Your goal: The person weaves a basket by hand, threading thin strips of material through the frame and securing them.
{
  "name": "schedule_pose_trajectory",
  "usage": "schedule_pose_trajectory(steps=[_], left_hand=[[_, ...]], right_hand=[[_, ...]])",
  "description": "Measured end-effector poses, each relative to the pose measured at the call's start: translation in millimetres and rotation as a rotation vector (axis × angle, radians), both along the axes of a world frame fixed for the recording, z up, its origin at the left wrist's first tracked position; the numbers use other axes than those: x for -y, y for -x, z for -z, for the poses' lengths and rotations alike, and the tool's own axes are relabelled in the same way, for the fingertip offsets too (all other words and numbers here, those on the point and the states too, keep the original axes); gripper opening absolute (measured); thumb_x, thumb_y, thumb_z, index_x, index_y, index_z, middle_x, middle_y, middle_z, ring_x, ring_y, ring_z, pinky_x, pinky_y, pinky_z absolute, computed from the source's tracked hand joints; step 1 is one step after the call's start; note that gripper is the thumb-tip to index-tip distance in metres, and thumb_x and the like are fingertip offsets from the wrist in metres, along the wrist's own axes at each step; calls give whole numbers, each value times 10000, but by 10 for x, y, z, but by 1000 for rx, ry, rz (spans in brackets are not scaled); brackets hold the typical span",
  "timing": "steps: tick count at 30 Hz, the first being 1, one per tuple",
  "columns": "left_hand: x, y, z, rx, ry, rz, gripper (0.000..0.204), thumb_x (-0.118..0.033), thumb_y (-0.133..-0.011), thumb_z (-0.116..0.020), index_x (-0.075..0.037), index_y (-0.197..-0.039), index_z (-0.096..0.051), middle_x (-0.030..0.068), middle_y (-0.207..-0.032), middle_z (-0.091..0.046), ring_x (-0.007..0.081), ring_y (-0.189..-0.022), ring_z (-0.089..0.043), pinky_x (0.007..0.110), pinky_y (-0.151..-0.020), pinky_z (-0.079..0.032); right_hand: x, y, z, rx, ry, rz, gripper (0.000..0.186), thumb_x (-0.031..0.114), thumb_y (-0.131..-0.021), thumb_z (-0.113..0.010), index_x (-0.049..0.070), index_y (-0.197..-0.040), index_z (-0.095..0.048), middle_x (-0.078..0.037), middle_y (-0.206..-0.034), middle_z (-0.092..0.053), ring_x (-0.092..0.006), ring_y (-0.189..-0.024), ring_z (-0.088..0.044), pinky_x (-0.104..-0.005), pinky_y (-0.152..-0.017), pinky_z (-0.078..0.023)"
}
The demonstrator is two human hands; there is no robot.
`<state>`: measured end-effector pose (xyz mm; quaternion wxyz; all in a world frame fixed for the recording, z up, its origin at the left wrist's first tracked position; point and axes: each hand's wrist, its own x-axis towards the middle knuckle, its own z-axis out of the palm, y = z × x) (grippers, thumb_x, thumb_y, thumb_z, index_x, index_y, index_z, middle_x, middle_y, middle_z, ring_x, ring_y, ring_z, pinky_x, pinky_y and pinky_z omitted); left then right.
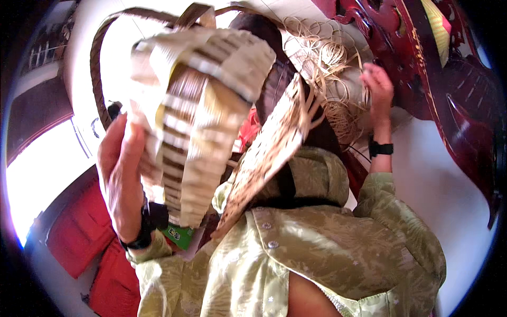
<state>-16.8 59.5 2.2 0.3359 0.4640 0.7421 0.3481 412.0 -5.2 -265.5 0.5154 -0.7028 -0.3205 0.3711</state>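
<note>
So you've got the woven piece (203, 127) up in front of your chest, and your left hand (121, 169) has it by the left edge, thumb on the near side. That's the nearer hand, no contest: the piece sits just to its right, long axis roughly up and down your view, blurry in places. The tan woven panel (266, 156) beside it slants from low left to high right, top end toward the strip bundle (338, 58); can't tell if they're one piece.

Your right hand (377, 90) is well apart from the woven piece, fingers curled, right by the bundle's loose strands. Can't tell if it's pinching one. The bundle looks to be on the pale floor (422, 150), by the floor's edge along the carved dark red furniture (406, 58).
</note>
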Motion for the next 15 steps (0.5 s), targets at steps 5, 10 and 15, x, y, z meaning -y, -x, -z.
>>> schedule_pose_trajectory(steps=[5,10,15], left_hand=[[12,151,-89,201,45,442,430,-282,-972,-673,-4,-1296,-620,42,-1051,-690,104,-916,-617,252,-833,-481],[150,285,61,301,-142,538,486,-245,-962,-694,37,-1336,-564,140,-1127,-695,153,-1003,-656,281,-892,-523],[505,257,-57,-362,-616,570,350,-105,-899,-697,-26,-1234,-639,163,-1196,-676,287,-1066,-663,368,-922,-515]], right_hand=[[112,471,-1664,-29,-284,-89,240,126,-1029,-531,4,-1199,-649,-16,-887,-670,-48,-683,-537,-183,-589,-414],[325,958,-2590,273,-356,-340,233,177,-1030,-564,38,-1152,-707,45,-728,-582,-3,-562,-448,-168,-483,-284],[324,1287,-2914,486,-266,-714,219,110,-1007,-565,13,-1122,-724,-8,-791,-657,-42,-648,-578,-171,-525,-400]])
